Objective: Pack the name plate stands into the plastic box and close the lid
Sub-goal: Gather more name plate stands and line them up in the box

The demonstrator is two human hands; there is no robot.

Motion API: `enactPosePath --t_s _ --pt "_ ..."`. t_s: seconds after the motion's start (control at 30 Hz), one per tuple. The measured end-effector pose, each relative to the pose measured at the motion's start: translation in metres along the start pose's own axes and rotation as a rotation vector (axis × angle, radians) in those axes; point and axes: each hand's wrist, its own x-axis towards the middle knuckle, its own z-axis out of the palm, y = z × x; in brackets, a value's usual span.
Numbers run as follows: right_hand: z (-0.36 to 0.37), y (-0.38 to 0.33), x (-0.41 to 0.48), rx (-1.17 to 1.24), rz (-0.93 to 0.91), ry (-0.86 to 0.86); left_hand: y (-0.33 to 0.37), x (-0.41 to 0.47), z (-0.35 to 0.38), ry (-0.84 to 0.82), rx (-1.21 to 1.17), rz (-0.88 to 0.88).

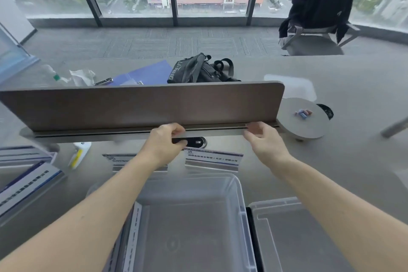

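Head view, left to right: several name plate stands (26, 185) lie stacked at the far left of the bench (353, 161), and a white bottle (79, 153) lies on its side beside them. Another stand (123, 160) sits partly hidden under the left forearm. The left hand (166, 141) is curled with fingers bent near the foot of the brown divider (141, 106); whether it pinches anything I cannot tell, since a clear stand would barely show there. Just right of it, a stand with a printed card (213, 159) stands upright behind the plastic box (240, 196), which is open and looks almost empty, with a pale strip along its left wall. The right hand (265, 139) is also half curled at the divider's base, its grip unclear. The lid (295, 234) lies flat, just right of the box.

Judging from this, packing has hardly begun. Risks: a slippery clear stand could slide from a loose pinch, or a forearm could knock over the upright stand when drawing back toward the box.
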Motion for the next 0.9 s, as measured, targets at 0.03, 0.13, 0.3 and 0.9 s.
enactPosePath --t_s 0.03,0.13,0.3,0.9 --pt "0.005 0.008 0.006 -0.062 -0.009 -0.029 -0.005 0.006 0.007 -0.061 0.059 0.000" --pt "0.032 0.042 0.028 -0.199 -0.049 -0.113 -0.020 0.028 0.035 -0.204 0.234 0.021" --pt "0.057 0.087 0.053 -0.333 -0.158 -0.190 -0.041 0.059 0.061 -0.259 0.260 0.113" --pt "0.035 0.084 0.049 -0.422 -0.568 0.052 -0.023 0.061 0.033 -0.295 0.382 0.318"
